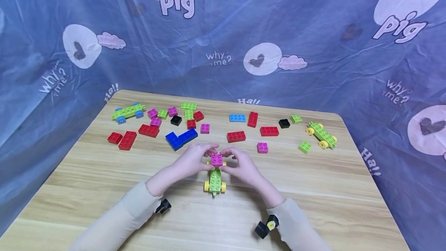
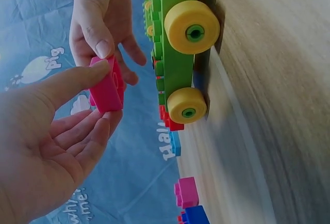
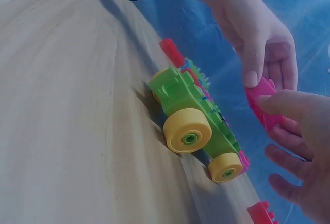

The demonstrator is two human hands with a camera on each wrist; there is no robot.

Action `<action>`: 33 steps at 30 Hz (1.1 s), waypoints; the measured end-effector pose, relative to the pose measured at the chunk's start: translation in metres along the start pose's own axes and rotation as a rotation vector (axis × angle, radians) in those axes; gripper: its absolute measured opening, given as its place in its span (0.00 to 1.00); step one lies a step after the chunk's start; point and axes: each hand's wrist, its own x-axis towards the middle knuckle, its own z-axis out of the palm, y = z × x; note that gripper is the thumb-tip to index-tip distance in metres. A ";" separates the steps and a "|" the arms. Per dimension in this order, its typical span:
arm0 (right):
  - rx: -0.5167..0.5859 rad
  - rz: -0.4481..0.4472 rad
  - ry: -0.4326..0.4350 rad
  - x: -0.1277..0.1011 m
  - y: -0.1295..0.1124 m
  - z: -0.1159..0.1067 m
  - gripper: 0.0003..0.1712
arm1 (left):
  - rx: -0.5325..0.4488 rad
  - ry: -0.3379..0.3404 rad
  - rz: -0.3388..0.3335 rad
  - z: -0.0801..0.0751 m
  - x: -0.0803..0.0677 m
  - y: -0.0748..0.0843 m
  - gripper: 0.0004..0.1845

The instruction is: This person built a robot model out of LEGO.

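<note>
While both thumbs are pinching the pink brick (image 1: 216, 159) from either side, the left hand (image 1: 192, 160) and right hand (image 1: 242, 165) are holding it just above the green wheeled car (image 1: 215, 181), which is standing on the wooden table (image 1: 313, 189) among scattered bricks.

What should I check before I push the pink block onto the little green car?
1. Pink block held by both hands: left hand and right hand pinch it. Ok.
2. Block not yet on the car: wrist views show a gap. Ok.
3. Green car resting on its yellow wheels on the table. Ok.
4. Block lined up over the studs: cannot tell.
5. Car held steady: neither hand holds it. Not ok.
</note>
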 end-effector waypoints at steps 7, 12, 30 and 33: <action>-0.004 0.033 0.002 -0.002 0.001 0.003 0.21 | -0.014 -0.010 -0.026 0.002 -0.003 -0.004 0.31; 0.002 0.049 -0.014 -0.003 0.001 0.004 0.21 | -0.001 -0.032 -0.031 0.002 -0.006 -0.010 0.23; -0.011 0.011 -0.062 -0.003 0.005 0.007 0.21 | 0.013 -0.049 -0.013 0.009 -0.007 -0.018 0.19; -0.008 0.004 -0.065 -0.003 0.005 0.007 0.19 | 0.013 -0.054 -0.007 0.009 -0.007 -0.018 0.19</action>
